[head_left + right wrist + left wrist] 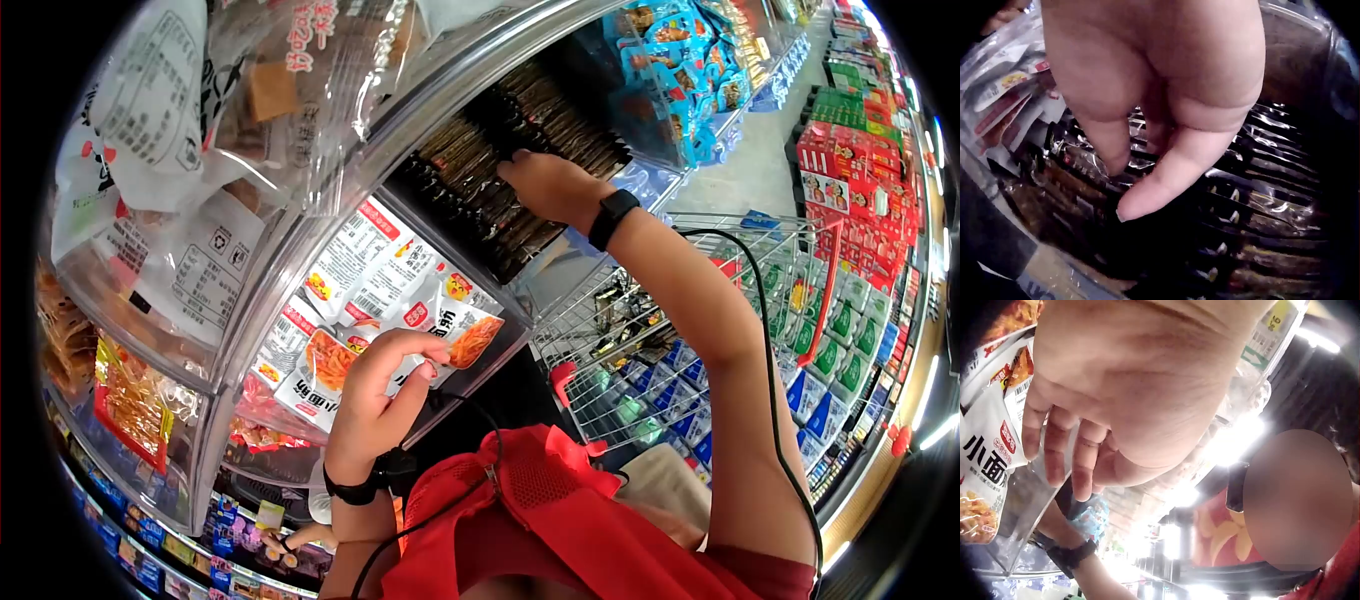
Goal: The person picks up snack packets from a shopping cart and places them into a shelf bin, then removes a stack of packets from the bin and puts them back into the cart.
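The right hand [555,190] reaches down into a bin of dark, narrow packets [470,150] standing in rows. In the right wrist view its thumb and index finger [1154,187] point down at the packets [1272,206] over a dark gap, apart at their tips; whether they touch a packet cannot be told. The left hand [375,395] hovers over a bin of white snack packets [370,270], fingers loosely bent and holding nothing. In the left wrist view the palm of that hand [1129,387] shows beside a white packet [991,444].
A wire shopping cart [600,400] with goods inside stands at the right of the bins. Blue packets [680,60] fill a bin beyond the dark ones. Clear plastic walls [300,240] divide the bins. Red boxes [850,180] are stacked across the aisle. Another person's hand [310,535] shows at lower left.
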`<state>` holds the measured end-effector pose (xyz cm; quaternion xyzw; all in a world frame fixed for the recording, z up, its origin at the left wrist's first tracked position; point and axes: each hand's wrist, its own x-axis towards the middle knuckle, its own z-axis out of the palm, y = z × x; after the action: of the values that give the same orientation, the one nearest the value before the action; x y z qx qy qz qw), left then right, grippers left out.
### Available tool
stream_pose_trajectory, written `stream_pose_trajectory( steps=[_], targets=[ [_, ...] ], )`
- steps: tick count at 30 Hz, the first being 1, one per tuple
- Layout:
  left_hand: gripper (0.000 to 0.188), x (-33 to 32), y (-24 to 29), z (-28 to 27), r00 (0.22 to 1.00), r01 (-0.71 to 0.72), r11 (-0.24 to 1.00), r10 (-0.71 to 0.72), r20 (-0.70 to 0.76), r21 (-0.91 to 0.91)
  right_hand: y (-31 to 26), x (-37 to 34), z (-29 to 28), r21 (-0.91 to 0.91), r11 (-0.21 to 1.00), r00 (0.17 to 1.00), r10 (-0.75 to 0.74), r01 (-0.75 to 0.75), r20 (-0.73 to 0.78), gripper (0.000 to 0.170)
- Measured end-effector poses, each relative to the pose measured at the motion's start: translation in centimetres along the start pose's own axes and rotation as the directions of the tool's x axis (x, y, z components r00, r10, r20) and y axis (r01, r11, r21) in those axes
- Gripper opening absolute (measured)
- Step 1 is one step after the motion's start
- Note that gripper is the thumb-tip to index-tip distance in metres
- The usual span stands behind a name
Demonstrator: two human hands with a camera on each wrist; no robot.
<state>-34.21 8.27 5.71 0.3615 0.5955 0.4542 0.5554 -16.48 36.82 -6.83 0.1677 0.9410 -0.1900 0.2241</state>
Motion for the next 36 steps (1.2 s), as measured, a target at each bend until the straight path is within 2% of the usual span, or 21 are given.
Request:
stream_pose_trajectory(
  steps=[9, 11, 12, 13, 15, 17, 19, 21, 23, 24, 25, 26, 27, 28, 29, 30, 31, 33, 34, 35, 36],
  targets=[
    [0.026, 1.7, 0.8, 1.4, 0.997, 0.0, 0.999, -0.003, 0.082, 0.037, -0.9, -1.9, 0.6, -0.022, 0.992, 0.991, 0.123, -0.124, -0.047, 0.032],
    [0.026, 1.8, 1.1, 2.1, 0.996, 0.051, 0.999, -0.052, 0.074, 0.017, -1.0, -1.6, 1.8, -0.15, 0.986, 0.996, 0.069, -0.075, -0.048, 0.038],
    [0.026, 1.9, 0.9, 2.4, 0.995, 0.034, 0.999, -0.037, 0.091, 0.03, -1.2, -1.2, 1.3, -0.01, 0.994, 0.993, 0.109, -0.109, -0.05, 0.043],
    [0.026, 2.1, 0.9, 2.9, 0.994, 0.028, 0.998, -0.034, 0.108, 0.049, -1.3, -1.0, 1.4, 0.003, 0.992, 0.99, 0.125, -0.125, -0.068, 0.043],
    [0.026, 2.4, 1.1, 4.1, 0.991, 0.041, 0.991, -0.057, 0.125, 0.126, -1.5, -0.7, 1.7, 0.078, 0.979, 0.98, 0.191, -0.187, -0.05, 0.046],
    [0.027, 2.7, 2.0, 5.4, 0.981, 0.068, 0.977, -0.102, 0.162, 0.203, -3.3, -2.3, -0.6, 0.069, 0.968, 0.964, 0.228, -0.239, 0.14, 0.048],
    [0.026, 2.8, 1.7, 7.0, 0.985, 0.0, 0.927, -0.066, 0.161, 0.375, -6.6, -6.5, -2.3, 0.121, 0.903, 0.904, 0.421, -0.411, -0.074, 0.039],
    [0.025, 2.6, 1.5, 8.8, 0.98, 0.059, 0.929, -0.124, 0.158, 0.365, -7.4, -9.6, -0.6, 0.138, 0.932, 0.914, 0.358, -0.336, -0.192, 0.037],
    [0.023, 2.2, 2.0, 11.2, 0.98, 0.114, 0.955, -0.152, 0.124, 0.273, -7.3, -12.3, 2.6, -0.09, 0.987, 0.983, 0.122, -0.135, -0.139, 0.034],
    [0.021, 1.7, 3.0, 12.8, 0.987, 0.118, 0.975, -0.136, 0.089, 0.187, -7.3, -12.8, 3.6, 0.063, 0.992, 0.911, 0.126, -0.11, -0.394, 0.034],
    [0.02, 1.4, 4.0, 14.3, 0.99, 0.13, 0.986, -0.135, 0.04, 0.102, -7.3, -14.0, 4.0, 0.194, 0.98, 0.768, 0.154, -0.04, -0.621, 0.033],
    [0.019, 1.7, 4.5, 15.9, 0.992, 0.038, 0.997, -0.029, 0.12, -0.072, -7.5, -16.2, 4.4, 0.387, 0.915, 0.631, 0.235, 0.112, -0.74, 0.032],
    [0.019, 2.0, 4.8, 17.9, 0.989, 0.05, 0.997, -0.041, 0.143, -0.059, -7.3, -18.8, 3.9, 0.513, 0.805, 0.472, 0.342, 0.298, -0.813, 0.032],
    [0.02, 2.5, 5.1, 20.0, 0.977, 0.029, 0.998, -0.016, 0.212, -0.059, -6.8, -21.3, 4.6, 0.535, 0.773, 0.318, 0.44, 0.342, -0.84, 0.034],
    [0.02, 2.8, 5.3, 22.0, 0.961, 0.01, 0.998, 0.007, 0.277, -0.06, -5.9, -24.6, 6.0, 0.593, 0.754, 0.274, 0.529, 0.281, -0.803, 0.033],
    [0.023, 2.6, 5.6, 24.6, 0.961, 0.128, 0.982, -0.157, 0.227, 0.136, -4.5, -27.6, 8.1, 0.617, 0.753, 0.138, 0.602, 0.23, -0.786, 0.033],
    [0.023, 3.1, 5.0, 27.2, 0.923, 0.169, 0.963, -0.229, 0.308, 0.209, -3.7, -30.7, 11.6, 0.722, 0.687, 0.005, 0.724, 0.083, -0.69, 0.029],
    [0.022, 4.0, 2.5, 31.7, 0.815, -0.041, 0.909, -0.21, 0.54, 0.416, -1.5, -36.7, 16.7, 0.895, 0.429, -0.253, 0.859, -0.121, -0.446, 0.022],
    [0.024, 4.2, 0.9, 34.1, 0.732, -0.037, 0.927, -0.228, 0.642, 0.372, 0.3, -38.7, 21.2, 0.948, 0.282, -0.359, 0.878, -0.148, -0.317, 0.022],
    [0.025, 3.7, -1.9, 36.0, 0.688, -0.028, 0.938, -0.234, 0.687, 0.347, 2.2, -41.1, 26.1, 0.977, 0.136, -0.324, 0.928, -0.164, -0.184, 0.028],
    [0.024, 3.4, -4.5, 37.5, 0.643, -0.038, 0.933, -0.252, 0.723, 0.359, 4.0, -43.2, 31.6, 0.928, 0.118, -0.216, 0.955, -0.352, -0.203, 0.031]
  ],
)
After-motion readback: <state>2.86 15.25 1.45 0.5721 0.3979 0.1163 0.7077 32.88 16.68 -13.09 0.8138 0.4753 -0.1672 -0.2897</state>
